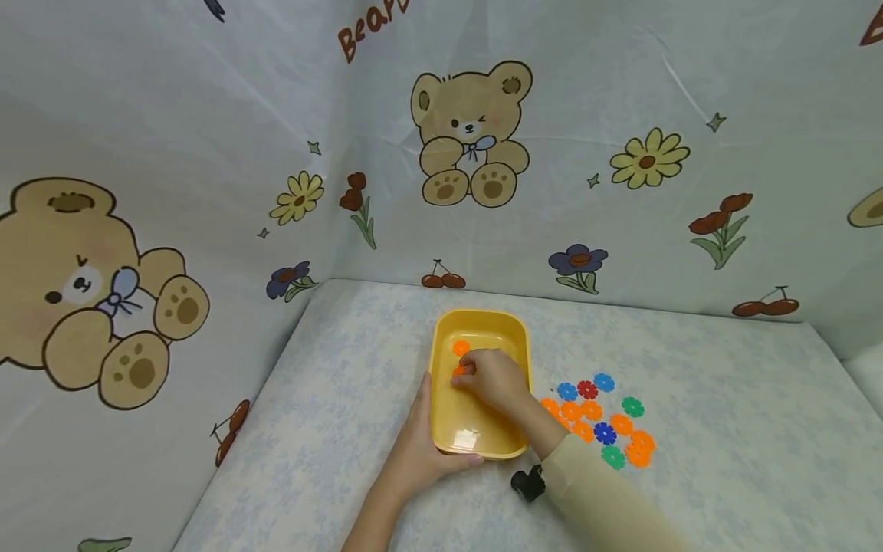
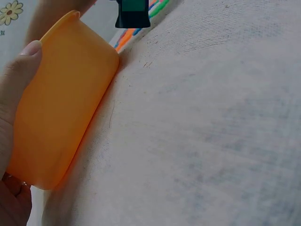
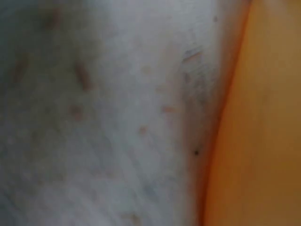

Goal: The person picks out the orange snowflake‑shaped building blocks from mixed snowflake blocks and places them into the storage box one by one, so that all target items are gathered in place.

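Note:
A yellow plastic tray (image 1: 476, 429) sits on the table in the head view. My left hand (image 1: 417, 456) grips its near left corner, with the thumb along the near wall; the left wrist view shows that thumb (image 2: 21, 70) against the tray's outer side (image 2: 66, 99). Inside the tray, my right hand (image 1: 493, 377) pinches an orange flower-shaped disc (image 1: 458, 372) between thumb and fingers, low over the bottom. Another orange disc (image 1: 461, 348) lies just beyond it in the tray. The right wrist view is blurred and shows the tray's wall (image 3: 263, 132) but no fingers.
Right of the tray lie loose flower-shaped discs: several orange ones (image 1: 622, 425), blue (image 1: 605, 433), green (image 1: 632, 406) and a red one (image 1: 587, 389). A black device (image 1: 528, 484) is by the right forearm. Bear-printed cloth (image 1: 472, 245) rises behind the table.

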